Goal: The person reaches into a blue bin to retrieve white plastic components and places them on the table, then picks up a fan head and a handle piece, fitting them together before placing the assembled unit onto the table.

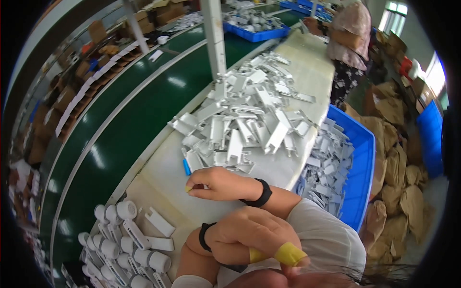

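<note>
My right hand [216, 183] reaches leftward over the table, its fingers curled and thumb drawn close to the index finger. Yellow tape shows at a fingertip; whatever is in that pinch, if anything, is hidden. Close to my body, my left hand [257, 233] is bent over with yellow tape round its fingers. Its fingers are closed, and I cannot see what lies between them. Both wrists wear black bands. Just beyond my right hand, a small blue cylindrical piece [187, 167] lies beside a large heap of light-grey plastic channel-shaped parts [240, 113].
White round-headed assemblies [126, 210] stand clustered at the near left, beside two loose channel parts [159, 222]. A green conveyor [144, 98] runs along the left. At right are a blue bin [367, 158] of grey parts and brown sacks [394, 197]. Another person [350, 38] stands at the far end.
</note>
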A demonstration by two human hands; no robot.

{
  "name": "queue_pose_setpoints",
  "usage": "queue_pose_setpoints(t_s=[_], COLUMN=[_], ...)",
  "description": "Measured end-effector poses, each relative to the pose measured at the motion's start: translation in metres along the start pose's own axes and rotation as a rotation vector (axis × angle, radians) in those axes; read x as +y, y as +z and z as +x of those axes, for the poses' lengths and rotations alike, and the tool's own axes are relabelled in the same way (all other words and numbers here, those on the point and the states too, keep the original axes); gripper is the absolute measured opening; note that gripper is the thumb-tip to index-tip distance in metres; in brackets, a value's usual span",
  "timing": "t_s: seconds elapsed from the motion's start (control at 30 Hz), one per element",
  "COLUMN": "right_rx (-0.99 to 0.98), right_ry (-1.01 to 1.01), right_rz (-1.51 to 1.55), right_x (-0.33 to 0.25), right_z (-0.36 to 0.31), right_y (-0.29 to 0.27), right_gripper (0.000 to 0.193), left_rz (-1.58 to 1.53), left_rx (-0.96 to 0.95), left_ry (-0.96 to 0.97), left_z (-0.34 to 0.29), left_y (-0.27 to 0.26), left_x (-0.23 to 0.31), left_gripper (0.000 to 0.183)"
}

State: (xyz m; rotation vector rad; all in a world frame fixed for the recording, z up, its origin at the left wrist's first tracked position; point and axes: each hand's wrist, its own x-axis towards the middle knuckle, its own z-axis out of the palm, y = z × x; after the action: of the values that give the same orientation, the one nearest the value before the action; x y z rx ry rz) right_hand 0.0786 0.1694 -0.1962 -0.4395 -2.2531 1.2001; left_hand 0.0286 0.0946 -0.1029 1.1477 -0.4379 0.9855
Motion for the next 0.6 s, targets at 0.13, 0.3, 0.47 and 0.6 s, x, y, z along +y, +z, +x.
queue_pose_setpoints(t_s=[0.13, 0.3, 0.47, 0.6], right_rx=[0.289, 0.912, 1.215, 0.859], right_ry=[-0.13, 0.18, 1.055, 1.416], right_rz=[0.195, -0.285, -0.252, -0.281], right_x=[-0.022, 0.022, 0.144, 0.205], right_z=[-0.028, -0.165, -0.381, -0.507], right_y=[-0.022, -0.119, -0.209, -0.2], right_gripper=[0.014, 0.017, 0.036, 0.068], left_rz=[0.243, 0.346, 0.283, 0.424], left_rx=[0.471, 0.549, 0.605, 0.805], left_ry=[-0.041, -0.209, -0.457, -0.815], left_z=[0.006, 0.01, 0.01, 0.002], left_y=[0.018, -0.034, -0.051, -0.061], left_x=[-0.015, -0.057, -0.133, -0.234], left_gripper=[0.021, 0.033, 0.037, 0.049])
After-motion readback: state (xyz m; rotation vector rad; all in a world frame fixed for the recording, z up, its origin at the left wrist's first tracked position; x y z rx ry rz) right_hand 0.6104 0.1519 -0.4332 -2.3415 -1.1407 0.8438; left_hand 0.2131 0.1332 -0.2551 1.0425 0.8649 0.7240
